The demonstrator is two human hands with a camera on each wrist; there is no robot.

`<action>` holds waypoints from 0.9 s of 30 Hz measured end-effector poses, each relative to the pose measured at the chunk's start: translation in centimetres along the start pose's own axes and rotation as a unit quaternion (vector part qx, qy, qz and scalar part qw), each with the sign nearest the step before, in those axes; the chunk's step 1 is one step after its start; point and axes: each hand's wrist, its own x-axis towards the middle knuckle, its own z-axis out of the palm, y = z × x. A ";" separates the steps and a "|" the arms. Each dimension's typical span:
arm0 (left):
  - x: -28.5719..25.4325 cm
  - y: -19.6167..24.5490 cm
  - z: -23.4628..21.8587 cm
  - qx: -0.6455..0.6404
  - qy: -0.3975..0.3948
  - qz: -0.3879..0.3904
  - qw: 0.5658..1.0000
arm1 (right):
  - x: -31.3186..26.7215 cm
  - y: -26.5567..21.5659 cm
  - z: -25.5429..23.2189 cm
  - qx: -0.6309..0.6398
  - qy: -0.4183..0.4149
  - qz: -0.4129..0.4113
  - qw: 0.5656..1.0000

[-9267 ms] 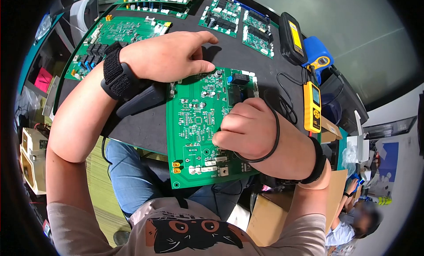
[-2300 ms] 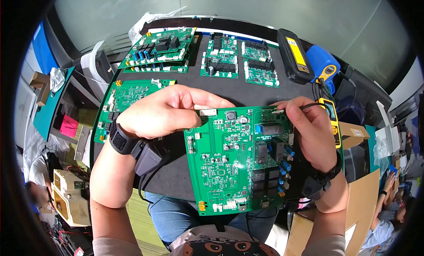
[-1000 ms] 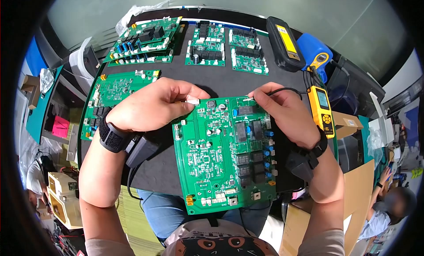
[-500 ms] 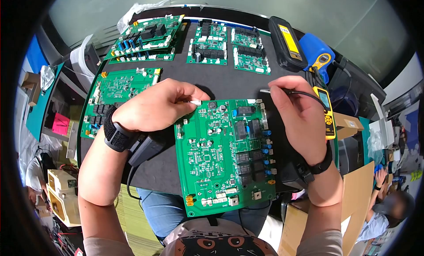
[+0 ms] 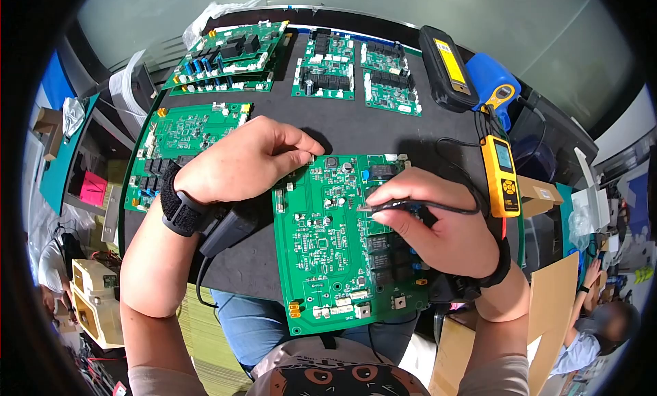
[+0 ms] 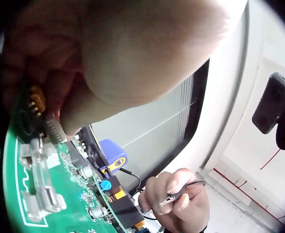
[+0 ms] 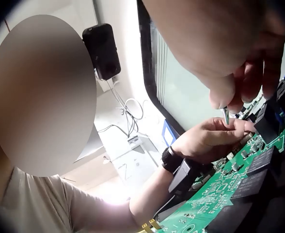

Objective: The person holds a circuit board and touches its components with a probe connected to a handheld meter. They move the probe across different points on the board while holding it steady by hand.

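Observation:
A green circuit board [image 5: 301, 221] is held tilted over the table's near side. My left hand [image 5: 239, 162] pinches its upper left edge at a white connector [image 6: 56, 130], close to a glass fuse [image 6: 41, 172] in the left wrist view. Between thumb and fingers, my right hand [image 5: 441, 228] grips a black cable [image 5: 424, 204] with a thin metal tip [image 5: 365, 208]. That tip is over the middle of the board, left of the black relays [image 5: 378, 244]; whether it touches is unclear. In the right wrist view the metal tip [image 7: 225, 114] points down from the fingers.
More boards lie at the left [image 5: 191, 129], stacked at the back left [image 5: 233, 57] and in the back middle [image 5: 325, 68]. At the right are a yellow meter [image 5: 503, 177], a black case [image 5: 448, 68] and a blue tool [image 5: 491, 78]. Cardboard [image 5: 554, 314] stands at the lower right.
My right hand with the cable tip left the board's upper right corner, moved off to the right, then came left and down over its middle. My left hand has stayed at the upper left edge.

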 end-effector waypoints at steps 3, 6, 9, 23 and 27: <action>0.0 -0.2 0.0 0.000 0.005 0.004 1.000 | -0.1 -0.4 0.5 0.007 -0.017 0.005 1.000; 0.0 -0.1 0.0 -0.006 0.009 0.004 1.000 | -0.2 -0.9 0.6 -0.002 -0.036 0.010 0.999; -0.1 0.0 0.1 -0.014 0.013 0.000 1.000 | -0.2 -1.2 0.6 -0.008 -0.058 0.015 0.998; -0.3 0.4 0.0 0.023 0.017 -0.007 1.000 | -0.3 -0.9 1.0 -0.027 -0.054 -0.006 0.998; -0.3 0.3 -0.1 0.028 0.009 -0.006 1.000 | -0.4 -1.0 1.1 -0.021 -0.050 0.003 0.999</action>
